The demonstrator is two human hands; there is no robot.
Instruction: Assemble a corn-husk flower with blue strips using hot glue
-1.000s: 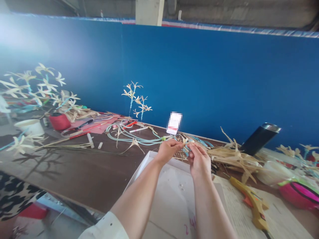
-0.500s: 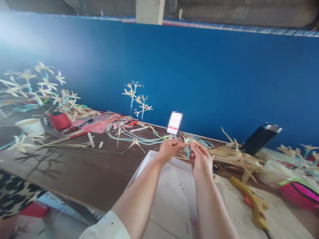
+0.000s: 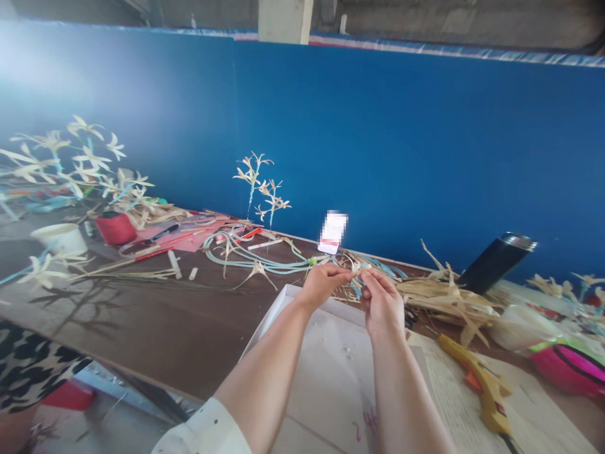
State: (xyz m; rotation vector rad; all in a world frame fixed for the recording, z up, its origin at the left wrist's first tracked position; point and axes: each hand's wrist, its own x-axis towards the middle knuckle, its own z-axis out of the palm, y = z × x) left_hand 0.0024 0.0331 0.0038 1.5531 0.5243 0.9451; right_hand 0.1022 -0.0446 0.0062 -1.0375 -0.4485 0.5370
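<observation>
My left hand (image 3: pixel 324 283) and my right hand (image 3: pixel 382 301) meet over the far edge of a white tray (image 3: pixel 283 302), fingertips pinched together. Between them they hold a small pale straw piece (image 3: pixel 358 268), too small to make out in detail. Just behind the hands lies a heap of dry straw strips (image 3: pixel 444 296) mixed with light-blue strips (image 3: pixel 255 258) on the brown table (image 3: pixel 155 321).
A yellow glue gun (image 3: pixel 475 378) lies right of the tray. A black flask (image 3: pixel 494 261) leans on the blue wall (image 3: pixel 378 139). Finished straw flowers (image 3: pixel 259 186) stand at the back; more flowers (image 3: pixel 80 164), a red spool (image 3: pixel 113 228) and a white bowl (image 3: pixel 59 238) sit at left. A pink container (image 3: pixel 567 369) sits at right.
My hands have stayed pinched on the straw piece, with only slight finger shifts; the view has barely drifted.
</observation>
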